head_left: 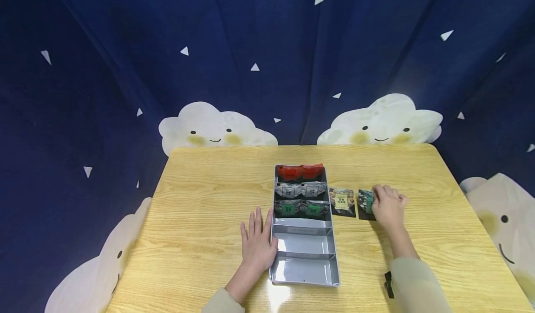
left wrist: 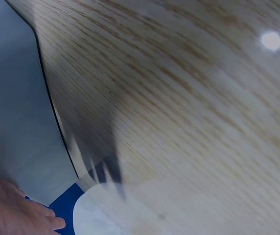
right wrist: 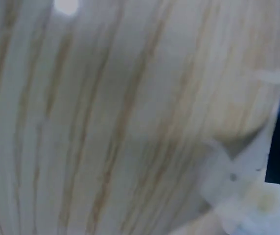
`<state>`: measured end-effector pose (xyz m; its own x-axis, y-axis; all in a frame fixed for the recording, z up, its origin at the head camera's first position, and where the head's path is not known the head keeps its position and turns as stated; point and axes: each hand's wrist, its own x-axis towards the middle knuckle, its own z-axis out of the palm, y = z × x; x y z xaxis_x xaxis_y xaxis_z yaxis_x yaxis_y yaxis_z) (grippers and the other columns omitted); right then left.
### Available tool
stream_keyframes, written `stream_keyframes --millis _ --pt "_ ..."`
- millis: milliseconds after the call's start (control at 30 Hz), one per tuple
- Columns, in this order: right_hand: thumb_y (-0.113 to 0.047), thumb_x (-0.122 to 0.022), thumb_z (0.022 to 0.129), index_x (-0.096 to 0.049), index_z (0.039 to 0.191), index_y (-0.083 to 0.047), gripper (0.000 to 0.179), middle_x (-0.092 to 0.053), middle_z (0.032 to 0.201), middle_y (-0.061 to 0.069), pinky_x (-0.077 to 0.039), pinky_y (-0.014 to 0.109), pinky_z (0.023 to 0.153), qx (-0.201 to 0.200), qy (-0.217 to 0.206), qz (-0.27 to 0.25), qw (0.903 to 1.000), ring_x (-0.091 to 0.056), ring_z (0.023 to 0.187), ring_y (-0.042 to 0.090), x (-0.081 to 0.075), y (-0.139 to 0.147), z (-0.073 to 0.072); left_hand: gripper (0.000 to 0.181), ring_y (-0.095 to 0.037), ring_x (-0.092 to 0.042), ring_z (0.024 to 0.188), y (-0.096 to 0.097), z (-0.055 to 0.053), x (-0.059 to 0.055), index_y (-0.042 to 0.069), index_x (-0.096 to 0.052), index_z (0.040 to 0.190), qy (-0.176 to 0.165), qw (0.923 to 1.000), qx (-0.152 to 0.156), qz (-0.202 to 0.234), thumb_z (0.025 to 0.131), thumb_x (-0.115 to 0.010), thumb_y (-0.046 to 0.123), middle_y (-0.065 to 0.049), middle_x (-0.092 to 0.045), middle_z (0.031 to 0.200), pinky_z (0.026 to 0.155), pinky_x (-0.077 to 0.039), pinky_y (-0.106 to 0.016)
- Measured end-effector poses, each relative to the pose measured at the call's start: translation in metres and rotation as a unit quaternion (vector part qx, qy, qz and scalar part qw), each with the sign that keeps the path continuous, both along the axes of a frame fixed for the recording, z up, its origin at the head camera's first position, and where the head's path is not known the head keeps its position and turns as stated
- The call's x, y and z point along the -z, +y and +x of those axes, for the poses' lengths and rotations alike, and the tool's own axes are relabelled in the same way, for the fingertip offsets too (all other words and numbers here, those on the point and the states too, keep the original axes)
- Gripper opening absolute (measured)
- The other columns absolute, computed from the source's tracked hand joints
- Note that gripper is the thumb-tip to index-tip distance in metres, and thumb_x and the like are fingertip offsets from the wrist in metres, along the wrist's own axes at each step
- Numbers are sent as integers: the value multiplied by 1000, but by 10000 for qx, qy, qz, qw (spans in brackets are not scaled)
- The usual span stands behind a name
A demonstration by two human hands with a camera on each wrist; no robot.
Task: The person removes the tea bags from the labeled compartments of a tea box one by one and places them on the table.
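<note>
A long grey divided box (head_left: 304, 278) stands on the table. From its back, the compartments hold red packets (head_left: 290, 173), silver-grey packets (head_left: 288, 191) and black packets with green labels (head_left: 288, 208); the front ones show grey floor. My left hand (head_left: 257, 248) rests along the box's left wall, fingers straight and spread. Right of the box lies a packet with a pale yellow label (head_left: 342, 202). Beside it, my right hand (head_left: 389, 208) pinches the right side of a dark packet with a green label (head_left: 365, 203). That packet's dark edge (right wrist: 278, 142) enters the right wrist view.
A small black object (head_left: 388, 285) lies by the right sleeve, which partly hides it. The wooden table (head_left: 200, 201) ends at a dark blue curtain (head_left: 234, 39) printed with clouds and white triangles.
</note>
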<state>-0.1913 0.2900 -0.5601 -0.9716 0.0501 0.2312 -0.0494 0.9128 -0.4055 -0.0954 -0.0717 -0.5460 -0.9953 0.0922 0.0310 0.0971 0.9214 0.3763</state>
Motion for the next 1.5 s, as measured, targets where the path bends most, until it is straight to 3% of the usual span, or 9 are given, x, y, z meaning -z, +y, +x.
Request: stream_keyframes --millis 333,733,1033,1500 --pt "-4 -40 93 -46 114 -6 22 -39 112 20 -13 62 90 399 -292 295 9983 -29 112 43 28 1 -11 67 -37 -16 136 0 -1 0 21 -24 146 7 10000 9 35 84 -47 27 -15 -17 150 106 -7 -58" --pt "-6 -37 94 -44 116 -5 23 -37 115 22 -12 63 91 627 -568 260 9961 -27 114 43 40 -3 -18 68 -36 -14 137 0 -1 1 22 -22 147 -84 10000 7 20 84 -47 28 -14 -15 151 106 -5 -57" --pt "-11 -36 97 -46 114 -6 21 -39 115 21 -11 64 93 748 -633 131 9951 -29 113 43 44 -6 -21 67 -35 -13 137 -1 -1 1 22 -21 147 -109 9999 -4 14 85 -46 27 -14 -14 152 106 -4 -57" --pt "-15 -34 98 -48 115 -7 23 -39 120 21 -12 64 93 805 -753 199 9937 -30 115 43 38 -7 -23 67 -36 -14 137 -1 0 1 21 -23 146 -23 10000 13 60 84 -47 27 -14 -16 151 106 -6 -57"
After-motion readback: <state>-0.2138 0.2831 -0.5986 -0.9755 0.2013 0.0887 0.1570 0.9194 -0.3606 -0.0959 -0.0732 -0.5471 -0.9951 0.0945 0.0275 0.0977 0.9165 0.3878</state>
